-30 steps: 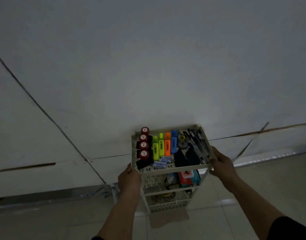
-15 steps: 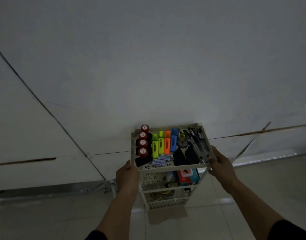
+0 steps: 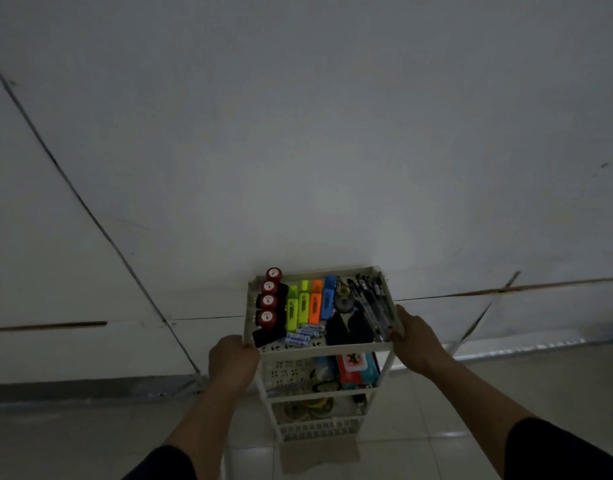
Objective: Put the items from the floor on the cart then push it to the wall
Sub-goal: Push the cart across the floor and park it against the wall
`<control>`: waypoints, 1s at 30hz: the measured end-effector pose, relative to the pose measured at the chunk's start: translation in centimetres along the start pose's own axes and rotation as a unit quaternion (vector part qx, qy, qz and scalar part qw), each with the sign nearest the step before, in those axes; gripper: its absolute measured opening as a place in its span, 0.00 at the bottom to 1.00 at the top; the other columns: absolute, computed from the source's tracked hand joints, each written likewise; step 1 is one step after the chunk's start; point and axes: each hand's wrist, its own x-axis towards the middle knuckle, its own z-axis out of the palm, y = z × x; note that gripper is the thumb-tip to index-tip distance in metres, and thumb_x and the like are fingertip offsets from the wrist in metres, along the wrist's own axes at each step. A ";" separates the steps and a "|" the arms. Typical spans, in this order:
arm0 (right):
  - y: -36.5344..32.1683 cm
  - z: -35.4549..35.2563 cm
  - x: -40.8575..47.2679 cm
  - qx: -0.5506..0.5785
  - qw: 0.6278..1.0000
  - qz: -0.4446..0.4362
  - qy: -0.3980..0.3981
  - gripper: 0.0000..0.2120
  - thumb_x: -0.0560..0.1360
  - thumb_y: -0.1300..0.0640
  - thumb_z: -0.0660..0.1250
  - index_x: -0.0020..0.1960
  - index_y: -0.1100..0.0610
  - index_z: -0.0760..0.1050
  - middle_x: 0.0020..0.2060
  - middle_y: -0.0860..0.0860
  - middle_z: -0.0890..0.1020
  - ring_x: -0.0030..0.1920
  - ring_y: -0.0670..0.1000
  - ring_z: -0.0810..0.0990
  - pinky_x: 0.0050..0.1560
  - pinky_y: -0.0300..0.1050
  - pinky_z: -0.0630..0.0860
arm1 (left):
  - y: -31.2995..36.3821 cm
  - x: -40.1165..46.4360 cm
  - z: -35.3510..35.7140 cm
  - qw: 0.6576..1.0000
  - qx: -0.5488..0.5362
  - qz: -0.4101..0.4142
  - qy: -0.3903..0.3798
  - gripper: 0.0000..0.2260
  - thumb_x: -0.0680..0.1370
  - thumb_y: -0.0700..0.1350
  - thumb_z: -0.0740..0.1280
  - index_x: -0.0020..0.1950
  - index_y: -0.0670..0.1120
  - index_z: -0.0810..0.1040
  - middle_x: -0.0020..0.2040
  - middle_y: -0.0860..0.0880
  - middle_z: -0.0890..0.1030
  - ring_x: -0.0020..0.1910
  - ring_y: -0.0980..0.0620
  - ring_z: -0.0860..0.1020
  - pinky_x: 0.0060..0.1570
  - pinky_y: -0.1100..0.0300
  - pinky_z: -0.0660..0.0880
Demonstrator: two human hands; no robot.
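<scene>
Both hands grip the cream three-tier plastic cart (image 3: 319, 348) at its top tray's near corners — left hand (image 3: 233, 358) on the left corner, right hand (image 3: 414, 341) on the right, prob. to steer it straight. Cart's loaded w/ markers, pens, batteries — far edge looks right at the pale grey wall (image 3: 298, 150).

The scene was dim and grey, with soft, grainy detail. The plain white wall (image 3: 333, 133) was darker toward the corners, and its seam lines curved from wide-angle distortion. A faint glare lay on the glossy tiled floor (image 3: 506, 351) at right.
</scene>
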 end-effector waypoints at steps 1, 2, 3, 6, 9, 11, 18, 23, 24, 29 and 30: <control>-0.2 -0.3 -0.1 -0.017 1.000 -0.012 0.006 0.16 0.77 0.59 0.60 0.64 0.52 0.69 0.46 0.55 0.78 0.46 0.55 0.77 0.39 0.45 0.73 | 0.0 -0.4 -0.2 1.000 -0.005 0.006 0.014 0.10 0.74 0.37 0.62 0.35 0.34 0.78 0.34 0.40 0.80 0.36 0.42 0.80 0.34 0.58 0.75; -0.5 -0.5 -0.3 -0.032 0.999 -0.021 0.012 0.16 0.77 0.57 0.60 0.64 0.51 0.69 0.45 0.55 0.77 0.45 0.55 0.76 0.39 0.44 0.72 | 0.2 -0.9 -0.5 1.000 0.000 0.013 0.028 0.09 0.74 0.37 0.63 0.37 0.34 0.78 0.35 0.40 0.80 0.35 0.43 0.79 0.34 0.58 0.74; -1.0 -0.7 -0.5 -0.044 0.998 -0.031 0.019 0.15 0.77 0.55 0.59 0.64 0.51 0.70 0.45 0.55 0.77 0.45 0.55 0.76 0.39 0.45 0.73 | 0.4 -1.6 -0.8 0.999 0.011 0.022 0.040 0.08 0.74 0.38 0.63 0.38 0.35 0.78 0.36 0.41 0.80 0.34 0.45 0.78 0.33 0.59 0.72; -2.6 -1.8 -1.7 -0.094 0.993 -0.066 0.034 0.12 0.76 0.55 0.60 0.58 0.54 0.74 0.47 0.56 0.76 0.45 0.56 0.76 0.42 0.49 0.78 | 1.9 -4.2 -1.9 0.996 0.038 0.050 0.059 0.05 0.75 0.40 0.63 0.41 0.40 0.77 0.39 0.46 0.79 0.37 0.48 0.77 0.33 0.60 0.69; -4.5 -3.4 -3.0 -0.110 0.987 -0.109 0.054 0.11 0.77 0.57 0.61 0.56 0.57 0.77 0.49 0.57 0.76 0.48 0.57 0.77 0.46 0.51 0.79 | 3.6 -6.8 -3.0 0.994 0.042 0.084 0.061 0.06 0.77 0.41 0.63 0.47 0.42 0.80 0.45 0.45 0.80 0.43 0.47 0.78 0.39 0.60 0.70; -5.8 -4.6 -4.3 -0.103 0.984 -0.133 0.062 0.11 0.78 0.54 0.61 0.56 0.57 0.78 0.49 0.56 0.76 0.50 0.57 0.77 0.48 0.51 0.79 | 4.8 -8.7 -4.0 0.990 0.039 0.118 0.060 0.07 0.77 0.41 0.63 0.45 0.43 0.80 0.45 0.45 0.81 0.42 0.49 0.77 0.40 0.60 0.69; -10.1 -10.0 -10.0 -0.120 0.967 -0.195 0.112 0.13 0.79 0.52 0.60 0.59 0.55 0.77 0.53 0.55 0.77 0.54 0.55 0.77 0.51 0.49 0.77 | 8.7 -15.8 -8.5 0.974 0.030 0.205 0.096 0.08 0.76 0.42 0.64 0.37 0.45 0.78 0.40 0.44 0.82 0.42 0.46 0.80 0.40 0.57 0.74; -12.4 -12.9 -14.5 -0.114 0.957 -0.214 0.156 0.15 0.80 0.51 0.60 0.64 0.53 0.75 0.59 0.52 0.76 0.60 0.52 0.75 0.56 0.48 0.76 | 9.8 -20.1 -11.6 0.964 0.021 0.235 0.122 0.08 0.76 0.42 0.64 0.39 0.46 0.80 0.42 0.45 0.83 0.41 0.49 0.80 0.40 0.60 0.74; -12.8 -13.4 -15.6 -0.111 0.957 -0.214 0.163 0.15 0.80 0.51 0.60 0.64 0.53 0.75 0.59 0.52 0.77 0.60 0.52 0.75 0.56 0.48 0.76 | 9.8 -21.0 -12.2 0.962 0.020 0.243 0.122 0.08 0.77 0.42 0.64 0.39 0.47 0.79 0.43 0.46 0.83 0.41 0.49 0.80 0.41 0.59 0.76; -14.7 -14.8 -21.4 -0.103 0.954 -0.204 0.195 0.15 0.80 0.50 0.59 0.64 0.52 0.75 0.59 0.52 0.77 0.60 0.52 0.75 0.57 0.49 0.76 | 9.1 -25.3 -15.3 0.945 0.030 0.297 0.130 0.07 0.77 0.42 0.64 0.39 0.46 0.79 0.46 0.43 0.83 0.45 0.46 0.80 0.47 0.53 0.79; -15.0 -15.0 -22.6 -0.100 0.953 -0.203 0.201 0.15 0.80 0.50 0.59 0.64 0.52 0.75 0.59 0.52 0.77 0.60 0.52 0.75 0.57 0.49 0.76 | 8.9 -26.3 -15.8 0.943 0.032 0.304 0.131 0.08 0.77 0.41 0.64 0.39 0.46 0.78 0.46 0.43 0.83 0.44 0.46 0.80 0.46 0.54 0.79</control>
